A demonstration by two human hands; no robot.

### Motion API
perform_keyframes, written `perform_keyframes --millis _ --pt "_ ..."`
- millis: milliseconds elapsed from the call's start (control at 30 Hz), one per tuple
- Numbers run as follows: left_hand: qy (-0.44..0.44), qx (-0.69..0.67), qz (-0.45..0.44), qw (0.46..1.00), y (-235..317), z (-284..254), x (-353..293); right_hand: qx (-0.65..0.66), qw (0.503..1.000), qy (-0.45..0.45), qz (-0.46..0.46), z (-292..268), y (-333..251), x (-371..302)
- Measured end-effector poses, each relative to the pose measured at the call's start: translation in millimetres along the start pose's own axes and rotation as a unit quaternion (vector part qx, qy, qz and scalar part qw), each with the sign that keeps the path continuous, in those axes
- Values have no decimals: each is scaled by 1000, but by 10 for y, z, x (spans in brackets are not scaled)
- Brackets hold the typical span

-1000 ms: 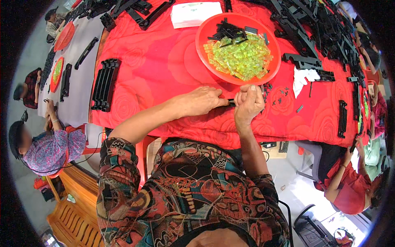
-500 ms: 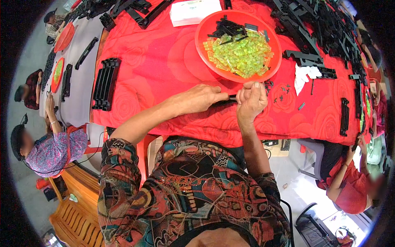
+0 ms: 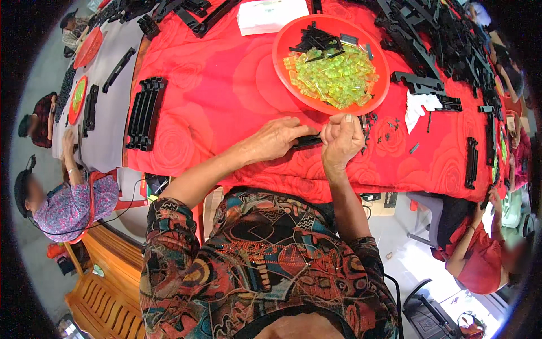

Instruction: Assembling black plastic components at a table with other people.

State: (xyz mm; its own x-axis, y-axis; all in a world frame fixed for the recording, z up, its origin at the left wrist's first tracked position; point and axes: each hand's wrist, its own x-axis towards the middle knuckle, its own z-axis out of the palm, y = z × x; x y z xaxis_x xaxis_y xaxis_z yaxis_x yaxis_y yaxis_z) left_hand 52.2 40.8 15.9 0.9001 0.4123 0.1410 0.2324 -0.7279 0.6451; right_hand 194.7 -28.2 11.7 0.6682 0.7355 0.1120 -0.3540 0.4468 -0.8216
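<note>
A dark black plastic part (image 3: pixel 307 140) lies low over the red tablecloth, between my two hands. My left hand (image 3: pixel 272 139) is closed on its left end, thumb and fingertips bent over it. At its right end is my right hand (image 3: pixel 343 139), its fingers curled tight in a pinch; whatever they hold is hidden. Just beyond my hands stands a round red basin (image 3: pixel 280 77) holding many small yellow-green clear pieces (image 3: pixel 333 76) and a heap of thin black parts (image 3: pixel 316 40). Several tiny black bits (image 3: pixel 389 131) lie to the right of my right hand.
A row of long black parts (image 3: pixel 145 114) sits at the left, and a large pile of them (image 3: pixel 451 51) at the far right. A white box (image 3: pixel 271 16) stands behind the basin; a crumpled white cloth (image 3: pixel 419 108) lies to its right. People work at both sides.
My left hand's fingers have shifted on the black part, leaving more of it showing. My right hand stays curled, a touch further left. The view has moved slightly.
</note>
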Motion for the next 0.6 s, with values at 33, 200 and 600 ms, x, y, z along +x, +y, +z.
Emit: perform_keyframes --millis 33,200,600 --pt "0 -1 2 1000 -22 13 -1 9 1000 8 7 17 -22 -1" --pt "15 -15 17 1000 -34 33 -7 31 999 20 19 100 -140 8" --pt "46 -72 30 996 -57 40 -23 7 1000 15 -12 67 -113 -15"
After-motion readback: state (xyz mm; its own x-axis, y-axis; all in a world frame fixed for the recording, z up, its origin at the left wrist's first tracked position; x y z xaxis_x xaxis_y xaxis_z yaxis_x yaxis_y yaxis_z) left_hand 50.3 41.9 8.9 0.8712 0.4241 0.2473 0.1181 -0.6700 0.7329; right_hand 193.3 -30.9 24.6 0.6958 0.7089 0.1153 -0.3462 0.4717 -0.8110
